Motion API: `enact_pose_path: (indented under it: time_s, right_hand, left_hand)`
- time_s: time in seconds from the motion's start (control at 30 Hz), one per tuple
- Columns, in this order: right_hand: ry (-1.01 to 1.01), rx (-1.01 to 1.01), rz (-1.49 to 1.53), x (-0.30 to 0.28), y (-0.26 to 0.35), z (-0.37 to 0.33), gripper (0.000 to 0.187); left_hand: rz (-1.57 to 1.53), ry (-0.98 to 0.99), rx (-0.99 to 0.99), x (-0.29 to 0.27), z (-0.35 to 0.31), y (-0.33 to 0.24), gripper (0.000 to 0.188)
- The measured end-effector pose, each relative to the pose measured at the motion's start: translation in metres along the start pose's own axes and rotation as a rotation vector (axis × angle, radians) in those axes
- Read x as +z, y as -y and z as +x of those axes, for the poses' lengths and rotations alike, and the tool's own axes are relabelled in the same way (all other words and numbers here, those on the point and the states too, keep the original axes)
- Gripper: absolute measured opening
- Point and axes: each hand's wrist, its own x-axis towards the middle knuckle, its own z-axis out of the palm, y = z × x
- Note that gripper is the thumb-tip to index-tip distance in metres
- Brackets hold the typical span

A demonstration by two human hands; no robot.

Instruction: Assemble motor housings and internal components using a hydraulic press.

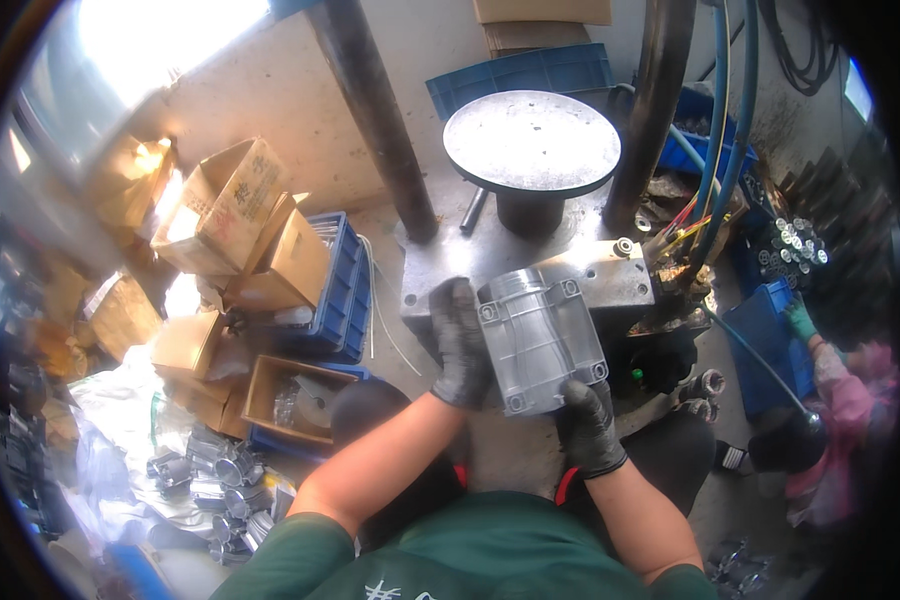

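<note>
A grey cast metal motor housing, ribbed and with bolt lugs at its corners, is held up tilted in front of me, over the near edge of the press bed. My right hand, in a dark glove, grips its lower right corner. Along its left side is my left hand, also gloved, with its fingers pointing up. Motion blurs those fingers, so their grip is unclear. Behind the housing stands a round metal plate on a thick post, on the steel press bed.
Two dark columns flank the round plate. On the left are cardboard boxes, a blue crate and a pile of metal housings. Hoses hang at right. A co-worker's gloved hand is at a blue bin.
</note>
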Motion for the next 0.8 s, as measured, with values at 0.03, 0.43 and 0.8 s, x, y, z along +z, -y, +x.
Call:
enact_pose_path:
  time_s: [0.03, 0.43, 0.8]
  right_hand:
    - [-0.036, -0.006, -0.070, -0.004, -0.003, 0.000, 0.090]
    - [-0.196, 0.027, -0.212, -0.006, -0.015, 0.007, 0.074]
    - [-0.303, -0.086, -0.447, -0.002, -0.022, 0.007, 0.063]
  left_hand:
    - [-0.012, 0.001, -0.003, 0.003, -0.010, -0.004, 0.063]
    - [-0.174, 0.349, -0.385, -0.005, -0.038, 0.002, 0.088]
    - [-0.280, 0.248, -0.364, -0.008, -0.036, 0.020, 0.082]
